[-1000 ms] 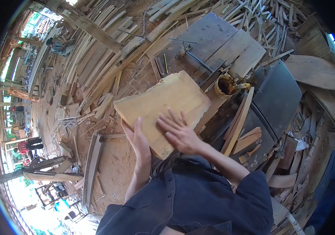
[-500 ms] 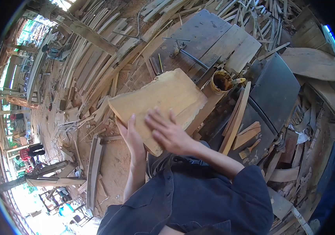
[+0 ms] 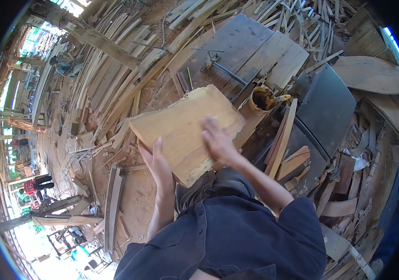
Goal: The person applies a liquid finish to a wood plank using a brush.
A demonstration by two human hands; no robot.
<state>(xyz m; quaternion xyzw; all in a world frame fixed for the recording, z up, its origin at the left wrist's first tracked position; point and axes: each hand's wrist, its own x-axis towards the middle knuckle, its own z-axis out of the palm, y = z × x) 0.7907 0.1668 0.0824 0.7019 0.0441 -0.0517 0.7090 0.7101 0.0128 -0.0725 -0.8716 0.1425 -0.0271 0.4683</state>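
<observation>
A thick, pale wooden board (image 3: 176, 126) with rough, flaky edges is tilted in front of my body. My left hand (image 3: 158, 163) grips its lower left edge, thumb on the upper face and the other fingers mostly hidden beneath. My right hand (image 3: 219, 143) lies on the right part of the board's face, fingers stretched out and slightly blurred. Just beyond the board's right corner stands a small tub (image 3: 261, 100) stained with dark brown stuff, a yellow-handled brush (image 3: 281, 98) resting in it.
Wooden strips (image 3: 281, 140) and a flat paintbrush (image 3: 297, 178) lie on a dark surface at right. A metal bar clamp (image 3: 230, 72) rests on the worn bench (image 3: 244, 35). Long planks (image 3: 111, 84) are piled at left. Two people (image 3: 30, 187) are in the distance.
My right hand has slid right across the board's face, away from my left hand. My left hand keeps its grip, and the board has barely shifted.
</observation>
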